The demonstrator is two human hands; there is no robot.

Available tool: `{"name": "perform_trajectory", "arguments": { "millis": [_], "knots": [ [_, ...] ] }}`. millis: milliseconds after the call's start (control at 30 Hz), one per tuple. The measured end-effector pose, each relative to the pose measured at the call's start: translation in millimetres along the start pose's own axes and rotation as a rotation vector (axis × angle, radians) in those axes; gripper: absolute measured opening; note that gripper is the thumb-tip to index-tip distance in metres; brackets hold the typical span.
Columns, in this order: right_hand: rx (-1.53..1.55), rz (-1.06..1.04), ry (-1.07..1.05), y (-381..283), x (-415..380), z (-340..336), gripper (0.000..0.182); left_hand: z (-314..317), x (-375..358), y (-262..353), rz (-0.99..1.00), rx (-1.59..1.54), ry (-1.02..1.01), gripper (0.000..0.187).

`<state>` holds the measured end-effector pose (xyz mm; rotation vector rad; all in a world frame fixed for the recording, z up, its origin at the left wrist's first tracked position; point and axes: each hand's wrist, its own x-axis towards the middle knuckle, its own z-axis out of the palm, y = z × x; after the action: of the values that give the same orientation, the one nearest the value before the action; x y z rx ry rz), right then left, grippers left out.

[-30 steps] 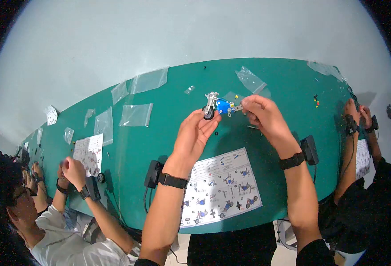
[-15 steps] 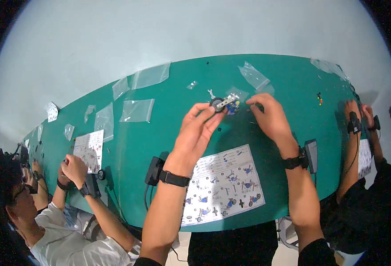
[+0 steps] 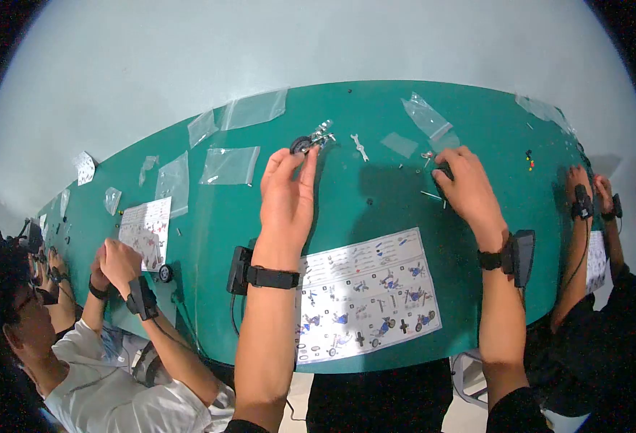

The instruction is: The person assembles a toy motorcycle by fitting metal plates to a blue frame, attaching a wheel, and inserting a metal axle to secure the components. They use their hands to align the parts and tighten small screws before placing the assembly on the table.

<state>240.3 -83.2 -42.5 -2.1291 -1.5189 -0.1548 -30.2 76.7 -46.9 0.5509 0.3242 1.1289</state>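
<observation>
My left hand (image 3: 289,189) is raised at the table's centre-left, its fingers pinching a partly built toy model (image 3: 314,138) with a black wheel (image 3: 301,145) and silvery pieces. My right hand (image 3: 471,189) reaches to small parts on the table, fingers curled downward; a dark patch shows at the fingertips, and what they grip is hidden. Beside those fingers lie a thin metal rod (image 3: 431,194) and small silvery pieces (image 3: 427,156). A small wrench (image 3: 360,147) rests between the two hands. The printed instruction sheet (image 3: 368,296) lies in front of me.
Clear plastic bags (image 3: 230,166) are spread at left, with another bag (image 3: 428,115) at the back. A co-worker (image 3: 134,274) handles something at left beside a second sheet (image 3: 147,224). Another person's hands (image 3: 580,184) are at right, near small coloured parts (image 3: 529,162).
My left hand has moved left and up with the model, now apart from the wrench. The right hand has lowered to the small parts, and its fingers have curled in.
</observation>
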Motion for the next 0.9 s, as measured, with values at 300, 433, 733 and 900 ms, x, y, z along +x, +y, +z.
{"name": "perform_trajectory", "arguments": {
  "millis": [300, 433, 733, 900],
  "knots": [
    [0.025, 0.095, -0.111, 0, 2, -18, 0.024, 7, -2, 0, 0.039, 0.094, 0.087, 0.008],
    [0.051, 0.125, -0.129, 8, 4, -24, 0.022, -9, 3, 6, 0.073, 0.179, 0.173, 0.012],
    [0.22, 0.054, -0.161, 4, 10, -32, 0.024, -10, 2, 5, -0.086, 0.346, 0.231, 0.012],
    [0.109, 0.044, -0.229, 9, 3, -33, 0.032, -21, 9, 3, -0.171, 0.253, 0.257, 0.013]
  ]
}}
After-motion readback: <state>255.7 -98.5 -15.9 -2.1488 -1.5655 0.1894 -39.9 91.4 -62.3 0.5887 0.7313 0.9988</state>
